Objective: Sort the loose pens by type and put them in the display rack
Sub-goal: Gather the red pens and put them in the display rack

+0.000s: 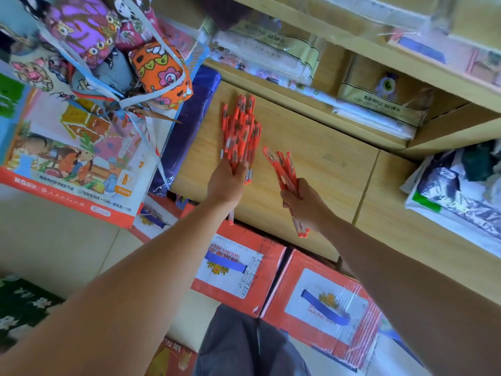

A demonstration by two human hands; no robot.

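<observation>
Forearms (141,278) out over red boxes (238,237), my R hand (301,202) fists a small bunch (283,169) of orange pens, L hand (226,183) at near end of main pile (241,131) ahead on counter (320,158), fingers hidden, grip unclear; mid-sort, next merge bunch leftward w/ pile, rack unseen.

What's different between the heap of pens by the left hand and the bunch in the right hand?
The heap of pens is much bigger; the bunch is only a few. The heap lies spread on the wooden counter, with the left hand touching its near end; the bunch is gripped mid-length by the right hand and sticks out at both ends. Both look like the same orange-red pens.
</observation>
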